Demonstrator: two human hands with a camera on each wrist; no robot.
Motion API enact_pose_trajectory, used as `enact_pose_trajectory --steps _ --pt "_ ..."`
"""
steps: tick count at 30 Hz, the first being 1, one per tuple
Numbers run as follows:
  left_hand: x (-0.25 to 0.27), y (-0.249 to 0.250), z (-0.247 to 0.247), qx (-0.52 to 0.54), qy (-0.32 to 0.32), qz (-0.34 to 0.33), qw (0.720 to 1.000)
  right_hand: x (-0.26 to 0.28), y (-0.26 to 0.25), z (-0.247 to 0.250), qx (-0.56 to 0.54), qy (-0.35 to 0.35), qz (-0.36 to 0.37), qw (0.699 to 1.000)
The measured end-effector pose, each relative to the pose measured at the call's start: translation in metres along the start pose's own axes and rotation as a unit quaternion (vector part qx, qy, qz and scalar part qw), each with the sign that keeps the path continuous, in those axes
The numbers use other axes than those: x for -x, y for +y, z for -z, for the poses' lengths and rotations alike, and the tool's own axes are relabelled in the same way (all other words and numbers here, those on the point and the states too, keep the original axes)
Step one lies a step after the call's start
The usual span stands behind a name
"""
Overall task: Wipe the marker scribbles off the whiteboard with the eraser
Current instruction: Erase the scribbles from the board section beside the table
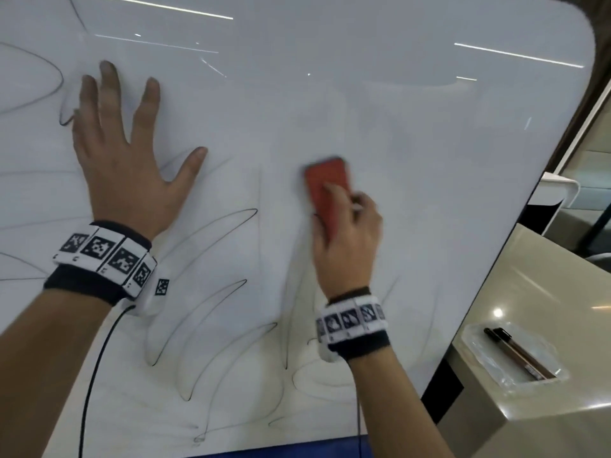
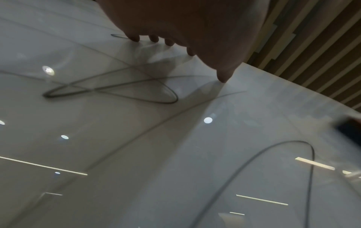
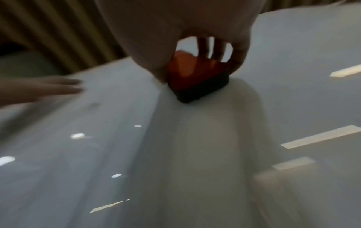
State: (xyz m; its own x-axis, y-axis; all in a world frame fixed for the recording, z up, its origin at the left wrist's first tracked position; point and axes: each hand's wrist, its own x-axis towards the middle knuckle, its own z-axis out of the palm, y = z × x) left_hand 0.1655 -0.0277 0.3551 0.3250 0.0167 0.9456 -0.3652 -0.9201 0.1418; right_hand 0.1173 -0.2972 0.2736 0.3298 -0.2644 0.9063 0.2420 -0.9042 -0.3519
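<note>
A white whiteboard (image 1: 413,133) fills the head view, with thin black marker scribbles (image 1: 205,312) looping over its left and lower parts. My right hand (image 1: 347,226) grips a red eraser (image 1: 325,186) with a dark felt base (image 3: 201,91) and presses it flat on the board near the middle. The eraser is blurred by motion. My left hand (image 1: 125,150) lies flat on the board at the upper left, fingers spread, with its fingertips (image 2: 134,38) touching the surface beside a scribble loop (image 2: 109,91). The board's upper right part looks wiped.
Right of the board stands a beige counter (image 1: 542,312) with a clear tray (image 1: 476,342) that holds two dark markers (image 1: 519,353). The board's right edge (image 1: 515,226) slants down toward it. A black cable (image 1: 96,368) hangs from my left wrist.
</note>
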Motion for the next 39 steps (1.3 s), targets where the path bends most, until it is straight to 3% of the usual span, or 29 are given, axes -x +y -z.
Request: enact_pose_trajectory --steps 3,5,7,9,10,12,13,15,17,20,21,22,24,25,26,28,31,33,35,39 --pt "-0.001 -0.003 -0.002 -0.005 0.001 -0.008 1.000 0.031 0.061 0.020 -0.048 0.079 -0.236 0.967" --pt "-0.001 -0.001 -0.005 -0.008 -0.001 -0.004 1.000 0.034 0.056 0.015 -0.065 0.107 -0.317 0.940" --pt "-0.001 0.003 -0.009 -0.004 -0.001 0.003 1.000 0.028 0.019 -0.002 -0.066 0.085 -0.228 0.968" --pt "-0.001 0.004 -0.011 0.002 0.004 0.004 1.000 0.028 -0.027 -0.019 -0.044 0.002 -0.049 0.998" --pt "0.000 0.003 -0.011 0.003 0.006 0.002 1.000 0.031 -0.042 -0.025 -0.024 -0.035 0.024 0.999" --pt "0.001 -0.001 -0.009 0.002 0.008 -0.003 1.000 0.035 -0.047 -0.029 0.002 -0.050 0.068 0.996" --pt "0.002 -0.004 -0.008 -0.001 0.009 -0.006 1.000 0.039 -0.038 -0.026 -0.009 -0.032 0.032 0.999" --pt "0.001 -0.010 -0.006 -0.010 0.006 -0.011 1.000 0.053 -0.005 -0.016 -0.058 0.033 -0.122 0.990" --pt "0.001 -0.010 -0.006 -0.017 -0.006 -0.009 1.000 0.067 0.024 -0.006 -0.083 0.095 -0.272 0.954" --pt "0.000 -0.007 -0.006 -0.024 -0.018 -0.002 1.000 0.065 0.016 -0.012 -0.090 0.119 -0.354 0.923" --pt "0.001 -0.005 -0.006 -0.026 -0.022 -0.001 0.999 0.059 0.001 -0.017 -0.099 0.108 -0.328 0.933" --pt "0.001 -0.004 -0.006 -0.026 -0.025 -0.001 0.999 0.053 -0.017 -0.021 -0.102 0.081 -0.259 0.957" --pt "0.001 -0.005 -0.005 -0.029 -0.026 -0.004 0.999 0.042 -0.054 -0.030 -0.064 -0.009 -0.053 0.997" --pt "0.002 -0.006 -0.004 -0.032 -0.028 -0.007 0.999 0.038 -0.065 -0.034 -0.037 -0.043 0.029 0.998" --pt "0.001 -0.009 -0.002 -0.036 -0.030 -0.013 0.999 0.036 -0.068 -0.038 -0.021 -0.054 0.067 0.996" --pt "0.000 -0.017 0.001 -0.047 -0.029 -0.028 0.998 0.046 -0.051 -0.042 -0.031 -0.029 0.018 0.999" --pt "0.000 -0.028 0.001 -0.054 -0.029 -0.051 0.997 0.084 -0.008 -0.030 -0.099 0.043 -0.215 0.971" --pt "0.000 -0.029 0.001 -0.051 -0.040 -0.057 0.996 0.092 -0.001 -0.023 -0.110 0.062 -0.301 0.945" --pt "0.000 -0.029 0.001 -0.051 -0.051 -0.056 0.996 0.070 -0.012 -0.021 -0.113 0.066 -0.276 0.952" --pt "-0.004 -0.035 0.009 -0.012 -0.041 -0.071 0.997 -0.026 -0.059 -0.017 -0.096 0.054 -0.054 0.992"
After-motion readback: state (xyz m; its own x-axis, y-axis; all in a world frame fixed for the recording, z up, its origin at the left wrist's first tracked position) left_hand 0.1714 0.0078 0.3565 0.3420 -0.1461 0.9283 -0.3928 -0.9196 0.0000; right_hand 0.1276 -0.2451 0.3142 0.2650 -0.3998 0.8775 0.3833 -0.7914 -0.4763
